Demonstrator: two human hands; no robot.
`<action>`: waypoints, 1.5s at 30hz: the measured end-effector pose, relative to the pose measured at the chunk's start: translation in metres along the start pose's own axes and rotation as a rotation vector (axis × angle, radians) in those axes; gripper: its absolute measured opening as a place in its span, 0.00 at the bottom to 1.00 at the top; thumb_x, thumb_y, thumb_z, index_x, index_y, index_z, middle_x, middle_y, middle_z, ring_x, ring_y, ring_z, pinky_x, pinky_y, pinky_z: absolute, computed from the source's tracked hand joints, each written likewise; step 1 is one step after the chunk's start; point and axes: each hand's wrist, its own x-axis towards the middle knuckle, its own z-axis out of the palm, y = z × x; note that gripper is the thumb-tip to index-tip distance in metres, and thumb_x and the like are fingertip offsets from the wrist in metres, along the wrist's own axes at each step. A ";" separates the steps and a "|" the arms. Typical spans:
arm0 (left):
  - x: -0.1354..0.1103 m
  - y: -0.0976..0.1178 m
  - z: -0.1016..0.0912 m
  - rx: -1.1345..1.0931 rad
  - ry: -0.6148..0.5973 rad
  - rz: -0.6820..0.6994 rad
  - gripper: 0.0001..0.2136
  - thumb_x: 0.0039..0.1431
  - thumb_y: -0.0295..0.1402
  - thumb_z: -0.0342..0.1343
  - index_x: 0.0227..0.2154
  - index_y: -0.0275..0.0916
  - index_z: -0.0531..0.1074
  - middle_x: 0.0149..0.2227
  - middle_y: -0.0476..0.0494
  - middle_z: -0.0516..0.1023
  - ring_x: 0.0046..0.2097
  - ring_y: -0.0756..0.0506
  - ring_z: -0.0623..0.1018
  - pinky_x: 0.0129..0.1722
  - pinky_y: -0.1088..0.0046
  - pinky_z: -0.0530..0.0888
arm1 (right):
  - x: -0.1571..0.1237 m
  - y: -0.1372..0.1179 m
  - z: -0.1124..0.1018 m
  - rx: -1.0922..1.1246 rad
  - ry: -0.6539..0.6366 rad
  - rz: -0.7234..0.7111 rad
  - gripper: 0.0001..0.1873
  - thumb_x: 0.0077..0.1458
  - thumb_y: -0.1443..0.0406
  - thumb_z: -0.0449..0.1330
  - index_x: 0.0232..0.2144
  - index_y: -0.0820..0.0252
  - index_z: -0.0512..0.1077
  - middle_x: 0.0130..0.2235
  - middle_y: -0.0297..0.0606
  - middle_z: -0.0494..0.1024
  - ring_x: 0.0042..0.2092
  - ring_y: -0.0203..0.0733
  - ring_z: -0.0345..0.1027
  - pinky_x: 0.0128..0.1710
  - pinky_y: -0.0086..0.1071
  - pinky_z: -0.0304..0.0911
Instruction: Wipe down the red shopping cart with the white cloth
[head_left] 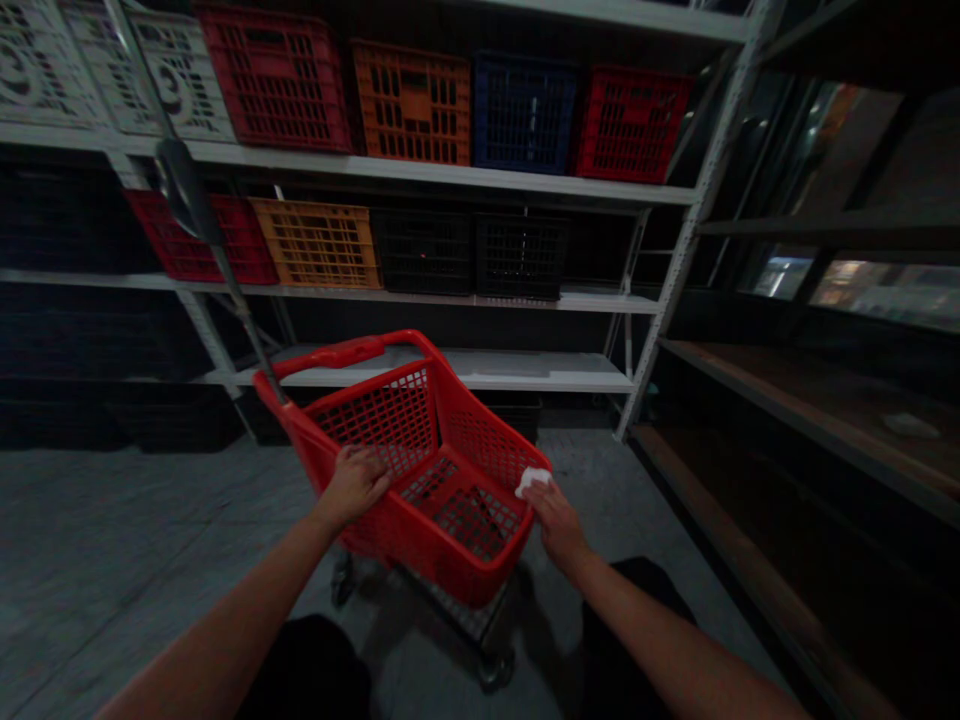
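A red plastic shopping cart (pixel 379 420) with mesh walls and small wheels stands in front of me on the floor. My left hand (pixel 352 487) grips the near left rim of its basket. My right hand (pixel 556 522) is on the right rim, pinching a crumpled white cloth (pixel 534 481) against it. The cart's red handle (pixel 330 352) curves along the far end, beyond both hands. Nothing shows inside the basket except its mesh floor.
Grey metal shelving (pixel 420 170) ahead carries red, orange, blue and black plastic crates. A long pole with a dark flat head (pixel 184 190) leans across the left side. Dark wood-topped shelves (pixel 810 420) run along the right, above a grey concrete floor (pixel 127 540).
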 end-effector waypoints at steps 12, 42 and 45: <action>0.012 -0.033 -0.006 -0.036 -0.147 0.073 0.11 0.52 0.35 0.43 0.24 0.41 0.70 0.33 0.46 0.76 0.43 0.44 0.70 0.54 0.56 0.53 | 0.000 -0.049 -0.015 0.110 -0.187 -0.171 0.22 0.59 0.72 0.45 0.54 0.55 0.61 0.49 0.39 0.73 0.54 0.39 0.62 0.61 0.50 0.41; -0.030 0.188 0.005 0.012 -0.341 -0.273 0.28 0.61 0.46 0.31 0.33 0.31 0.73 0.25 0.29 0.77 0.30 0.35 0.78 0.27 0.60 0.72 | 0.078 0.011 -0.017 0.145 0.178 0.261 0.29 0.57 0.75 0.42 0.60 0.56 0.52 0.60 0.39 0.59 0.60 0.41 0.52 0.58 0.41 0.55; -0.030 0.188 0.004 0.005 -0.344 -0.255 0.28 0.61 0.45 0.32 0.31 0.33 0.74 0.26 0.29 0.77 0.30 0.36 0.78 0.28 0.60 0.72 | 0.065 -0.013 -0.002 0.227 -0.091 0.199 0.27 0.58 0.73 0.45 0.58 0.52 0.56 0.59 0.37 0.60 0.56 0.42 0.60 0.53 0.39 0.62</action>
